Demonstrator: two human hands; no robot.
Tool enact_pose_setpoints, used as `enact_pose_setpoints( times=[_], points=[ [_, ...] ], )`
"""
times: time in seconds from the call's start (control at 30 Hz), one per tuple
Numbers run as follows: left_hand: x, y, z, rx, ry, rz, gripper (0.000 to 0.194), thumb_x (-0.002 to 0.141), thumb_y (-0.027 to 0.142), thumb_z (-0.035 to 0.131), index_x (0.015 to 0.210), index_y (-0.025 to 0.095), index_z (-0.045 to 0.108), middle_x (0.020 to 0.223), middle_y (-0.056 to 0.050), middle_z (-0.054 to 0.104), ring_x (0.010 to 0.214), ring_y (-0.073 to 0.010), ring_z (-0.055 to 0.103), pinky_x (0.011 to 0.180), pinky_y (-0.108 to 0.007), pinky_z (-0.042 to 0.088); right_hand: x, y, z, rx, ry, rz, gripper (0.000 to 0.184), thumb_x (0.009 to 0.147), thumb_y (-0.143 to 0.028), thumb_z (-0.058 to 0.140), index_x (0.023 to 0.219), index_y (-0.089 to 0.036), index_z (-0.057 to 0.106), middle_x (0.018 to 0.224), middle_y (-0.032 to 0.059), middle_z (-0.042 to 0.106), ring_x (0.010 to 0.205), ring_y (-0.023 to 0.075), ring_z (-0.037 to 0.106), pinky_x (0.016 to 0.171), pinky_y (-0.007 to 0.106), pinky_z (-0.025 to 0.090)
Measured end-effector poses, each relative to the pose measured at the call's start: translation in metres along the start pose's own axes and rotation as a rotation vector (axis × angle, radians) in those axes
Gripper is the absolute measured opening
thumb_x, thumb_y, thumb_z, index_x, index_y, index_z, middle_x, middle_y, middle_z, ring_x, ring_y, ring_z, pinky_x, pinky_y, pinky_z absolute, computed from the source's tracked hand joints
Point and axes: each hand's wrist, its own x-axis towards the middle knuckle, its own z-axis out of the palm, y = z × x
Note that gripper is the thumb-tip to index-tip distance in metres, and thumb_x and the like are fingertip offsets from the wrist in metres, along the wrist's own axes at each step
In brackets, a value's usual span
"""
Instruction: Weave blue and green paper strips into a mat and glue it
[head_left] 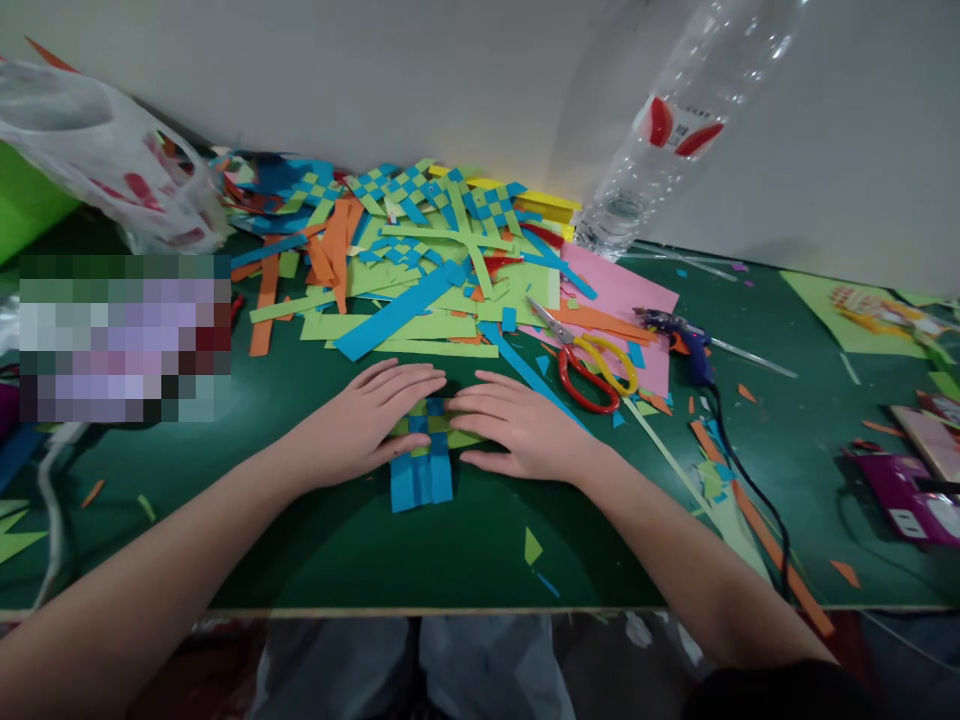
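Note:
A small woven piece of blue and light green paper strips (421, 478) lies flat on the green table, its blue ends toward me. My left hand (379, 420) rests over its left side with fingers stretched out and the thumb across the weave. From the other side, my right hand (517, 425) lies on the right-hand green ends, fingers extended and slightly spread. Both hands hide part of the weave. Beyond them are loose green strips (405, 327) and a wide blue strip (401, 312). Scissors (592, 370) with red and yellow handles lie to the right.
Woven paper pieces (409, 190) and orange strips are heaped along the wall. A clear plastic bottle (675, 130) leans there. A blue glue gun (686, 345) trails its cord to the right. A plastic bag (120, 170) stands at left. Paper scraps dot the green table (337, 560).

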Motion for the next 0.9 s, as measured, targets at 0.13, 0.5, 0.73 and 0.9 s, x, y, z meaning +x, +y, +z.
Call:
enact_pose_setpoints(
  times=[0.13,0.5,0.73,0.9],
  points=[
    [-0.002,-0.003,-0.004,0.016,0.040,-0.008,0.049,0.098,0.046,0.047,0.141,0.023,0.046,0.146,-0.009,0.051,0.141,-0.0267,0.040,0.117,-0.047,0.031,-0.003,0.007,0.000,-0.040,-0.001,0.006,0.037,0.097,-0.038,0.051,0.122,-0.014,0.064,0.131,0.0086,0.066,0.131,0.0233,0.054,0.118,0.048,0.034],
    [-0.003,-0.008,0.001,0.014,0.055,-0.042,0.035,0.098,0.041,0.046,0.125,0.023,0.059,0.137,-0.009,0.058,0.135,-0.0275,0.047,0.111,-0.048,0.038,-0.004,0.008,-0.002,-0.120,0.022,0.008,0.038,0.098,-0.037,0.049,0.121,-0.012,0.066,0.124,0.0096,0.069,0.125,0.0248,0.057,0.121,0.056,0.025],
    [-0.001,-0.006,-0.002,-0.039,0.029,-0.108,0.036,0.097,0.046,0.046,0.119,0.021,0.061,0.136,-0.010,0.058,0.136,-0.0286,0.045,0.110,-0.050,0.039,-0.003,0.005,0.000,-0.115,0.055,-0.016,0.036,0.097,-0.037,0.051,0.121,-0.014,0.065,0.128,0.0096,0.067,0.125,0.0241,0.057,0.119,0.055,0.030],
    [0.000,-0.005,-0.001,-0.077,0.055,-0.155,0.037,0.097,0.047,0.046,0.119,0.021,0.059,0.136,-0.010,0.058,0.136,-0.0273,0.044,0.112,-0.050,0.037,0.001,-0.002,0.003,-0.163,-0.012,-0.075,0.036,0.100,-0.037,0.046,0.116,-0.014,0.068,0.134,0.0117,0.063,0.124,0.0237,0.059,0.112,0.045,0.043]
  ],
)
